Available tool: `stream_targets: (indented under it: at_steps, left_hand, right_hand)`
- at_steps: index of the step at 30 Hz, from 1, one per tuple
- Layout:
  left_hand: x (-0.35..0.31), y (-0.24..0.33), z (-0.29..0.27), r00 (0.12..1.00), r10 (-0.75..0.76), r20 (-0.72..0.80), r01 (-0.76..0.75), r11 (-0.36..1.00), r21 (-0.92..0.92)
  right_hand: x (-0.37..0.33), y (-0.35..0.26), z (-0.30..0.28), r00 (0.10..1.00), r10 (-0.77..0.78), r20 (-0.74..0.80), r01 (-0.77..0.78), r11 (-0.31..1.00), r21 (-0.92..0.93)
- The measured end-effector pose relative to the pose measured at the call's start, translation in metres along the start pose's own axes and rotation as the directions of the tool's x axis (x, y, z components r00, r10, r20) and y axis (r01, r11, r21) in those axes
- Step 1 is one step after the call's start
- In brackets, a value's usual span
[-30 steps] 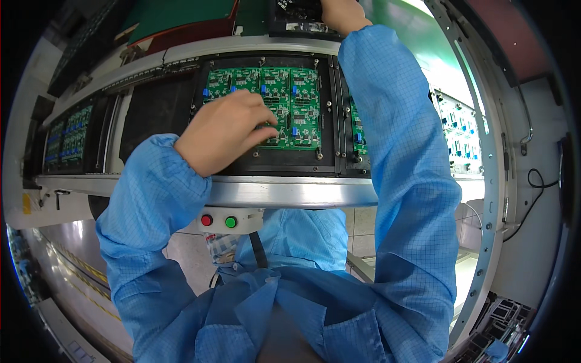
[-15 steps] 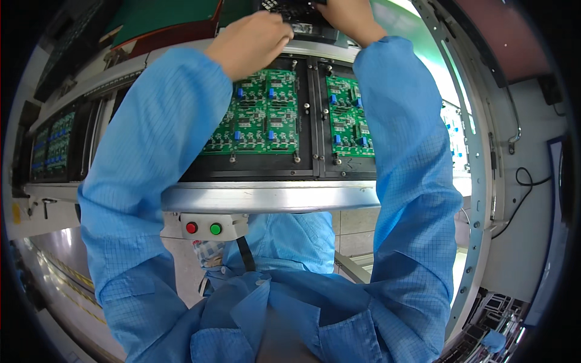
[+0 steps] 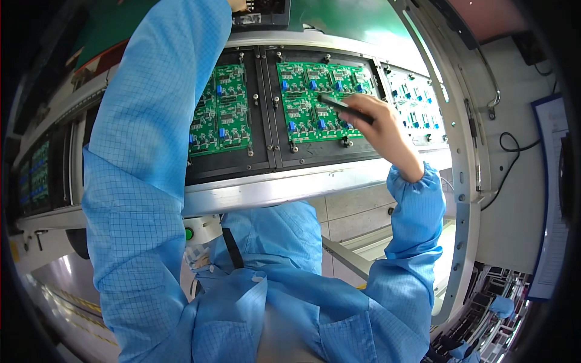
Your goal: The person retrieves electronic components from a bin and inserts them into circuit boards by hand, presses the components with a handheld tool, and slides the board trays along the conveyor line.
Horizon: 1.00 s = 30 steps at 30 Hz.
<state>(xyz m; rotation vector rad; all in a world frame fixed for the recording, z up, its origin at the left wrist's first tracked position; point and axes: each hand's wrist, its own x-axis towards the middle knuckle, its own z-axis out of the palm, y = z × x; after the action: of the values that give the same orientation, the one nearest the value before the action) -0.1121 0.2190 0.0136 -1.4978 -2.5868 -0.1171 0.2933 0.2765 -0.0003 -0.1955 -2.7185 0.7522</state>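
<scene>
My right hand (image 3: 387, 127) is closed round a thin black bar (image 3: 334, 103), whose far end lies over the middle green circuit board (image 3: 302, 91). Whether the bar touches the board I cannot tell. Blue components stand in rows on that board, which sits in a black carrier frame (image 3: 261, 109). Up at the top edge, my left hand (image 3: 238, 5) is mostly cut off, beside a black slotted box (image 3: 267, 13); its fingers are hidden. Below my left sleeve's inner edge lies another green circuit board (image 3: 233, 112), partly covered by the sleeve.
A silver rail (image 3: 272, 189) runs along the near side of the carriers. At the right, more boards (image 3: 417, 103) lie in bright glare beside a metal upright (image 3: 463, 212). A control box with a green button (image 3: 189, 233) hangs below the rail. A clipboard (image 3: 548, 212) hangs far right.
My right hand has come from the black box down and right over the middle board, now holding the black bar. My left hand has moved up to the top edge. The view has shifted right.
</scene>
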Motion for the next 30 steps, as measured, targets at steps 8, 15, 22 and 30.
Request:
stream_targets:
  at_steps: [8,15,22,30]
  left_hand:
    - [-0.004,-0.009,-0.021,0.984,0.176,0.005,-0.172,0.968,-0.181]
    - [-0.026,0.01,-0.036,0.998,0.063,-0.002,-0.052,0.807,-0.588]
    - [0.002,-0.041,-0.001,0.716,0.628,-0.304,-0.289,-0.13,-0.948]
    - [-0.057,0.026,-0.044,0.995,0.068,0.072,0.026,0.524,-0.851]
  right_hand:
    - [-0.006,0.005,0.004,0.988,-0.074,0.138,0.084,0.994,-0.068]
    - [-0.002,0.01,-0.004,0.968,-0.096,0.232,0.134,0.979,-0.154]
    - [-0.002,0.012,0.0,0.968,-0.11,0.224,0.144,0.98,-0.139]
    - [-0.008,0.015,0.003,0.978,-0.173,0.113,0.193,0.96,-0.202]
